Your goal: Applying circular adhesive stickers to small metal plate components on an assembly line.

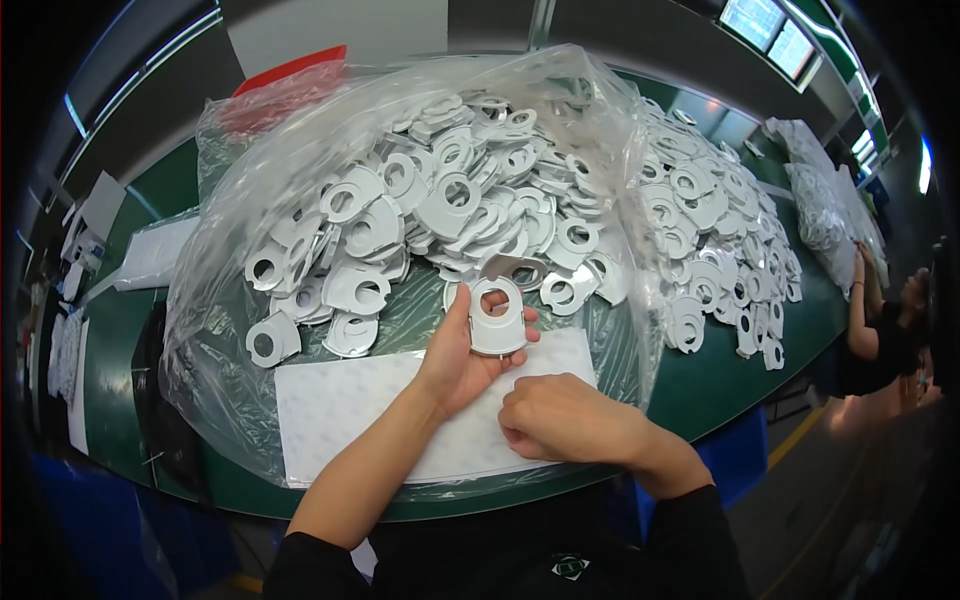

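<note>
Left hand (pixel 462 352) gripping 1 white ring part (pixel 497 318), held just above white sheet (pixel 340 400). Right hand (pixel 560 418) curled, fingertips pinching at sheet edge. Part pile (pixel 440 210) behind in bag (pixel 250 200).

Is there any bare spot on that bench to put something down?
Green bench is bare right of the white sheet, below the loose parts. Another strip lies far left. The bag heaped with parts is crowded.

The plastic part (pixel 497 318) with the round hole is white, and so is the big pile of parts (pixel 440 210). The sheet (pixel 350 400) is white with tiny dots. The table (pixel 720 385) is dark green. The bag (pixel 300 150) is clear. The sleeves (pixel 700 540) are black.
</note>
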A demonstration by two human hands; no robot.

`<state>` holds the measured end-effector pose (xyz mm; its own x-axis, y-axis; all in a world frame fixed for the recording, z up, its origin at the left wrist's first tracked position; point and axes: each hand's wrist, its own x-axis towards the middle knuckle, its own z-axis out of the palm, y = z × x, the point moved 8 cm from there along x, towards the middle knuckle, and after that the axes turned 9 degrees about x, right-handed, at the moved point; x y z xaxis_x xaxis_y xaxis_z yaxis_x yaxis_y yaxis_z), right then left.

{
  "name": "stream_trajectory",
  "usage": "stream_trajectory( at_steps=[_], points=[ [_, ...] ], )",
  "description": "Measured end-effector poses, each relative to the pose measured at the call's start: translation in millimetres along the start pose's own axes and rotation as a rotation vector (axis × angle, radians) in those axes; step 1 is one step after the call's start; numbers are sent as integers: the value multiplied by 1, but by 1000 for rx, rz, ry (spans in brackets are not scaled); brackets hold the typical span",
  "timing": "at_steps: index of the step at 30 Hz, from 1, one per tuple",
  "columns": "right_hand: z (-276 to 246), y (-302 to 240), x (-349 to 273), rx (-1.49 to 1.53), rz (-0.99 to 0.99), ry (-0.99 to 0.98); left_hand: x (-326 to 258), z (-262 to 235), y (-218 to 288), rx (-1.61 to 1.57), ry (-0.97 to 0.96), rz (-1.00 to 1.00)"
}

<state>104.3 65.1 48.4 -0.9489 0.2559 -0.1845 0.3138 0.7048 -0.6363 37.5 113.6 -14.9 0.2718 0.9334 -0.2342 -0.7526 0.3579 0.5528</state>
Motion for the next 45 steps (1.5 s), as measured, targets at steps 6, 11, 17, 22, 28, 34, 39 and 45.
stream_trajectory(
  at_steps=[6, 11, 17, 22, 28, 34, 39, 45],
  points=[
    [-52, -27, -32, 753, -447, -223, -2, 2, 1, 67, 34, 14],
    [-94, 53, -27, 1059, -24, 680, -6, 4, 0, 205, 19, 11],
    [-59, 78, 3, 1176, 33, 707, -5, 8, 1, 210, -13, 33],
    [-52, 76, 8, 1060, 57, 664, -5, 6, 1, 223, 14, 45],
    [-51, 79, 9, 1044, 59, 648, -4, 5, 0, 225, 7, 43],
    [-51, 79, 9, 1051, 51, 659, -3, 3, 0, 219, 21, 37],
    [-51, 80, 9, 1057, 63, 656, -4, 4, 0, 226, 19, 34],
    [-51, 79, 9, 1066, 66, 648, -3, 4, -1, 223, 2, 32]
  ],
)
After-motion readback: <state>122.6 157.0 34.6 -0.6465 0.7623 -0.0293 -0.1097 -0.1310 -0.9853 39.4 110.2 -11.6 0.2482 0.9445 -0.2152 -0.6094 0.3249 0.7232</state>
